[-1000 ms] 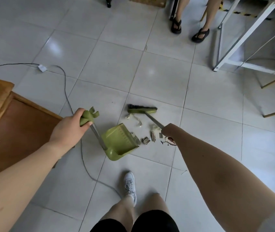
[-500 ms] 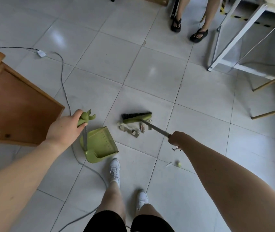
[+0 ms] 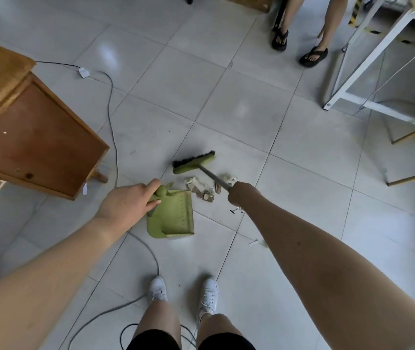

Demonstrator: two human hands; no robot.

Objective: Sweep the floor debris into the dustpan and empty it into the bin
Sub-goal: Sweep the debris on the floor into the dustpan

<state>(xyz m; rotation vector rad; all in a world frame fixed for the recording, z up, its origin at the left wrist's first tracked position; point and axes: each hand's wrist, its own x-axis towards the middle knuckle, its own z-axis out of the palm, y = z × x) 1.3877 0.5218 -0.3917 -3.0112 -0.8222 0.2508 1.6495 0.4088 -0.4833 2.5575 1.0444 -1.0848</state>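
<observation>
Two bare arms reach down over a grey tiled floor, which fills most of the view. At ten o'clock stands a wooden cabinet, with a grey cable trailing past it toward six o'clock. At two o'clock is a white table frame. Near the centre lies the green dustpan flat on the tiles, its open mouth toward one o'clock. The left hand has its fingers curled round the dustpan's green handle top. Just beyond, at twelve o'clock from the pan, sits the green broom head, black bristles on the floor; the right hand is wrapped closed round its metal shaft. Between broom head and pan mouth lies the debris, pale crumpled scraps and small brown pieces, touching the pan's lip. A few stray bits lie at the right wrist.
</observation>
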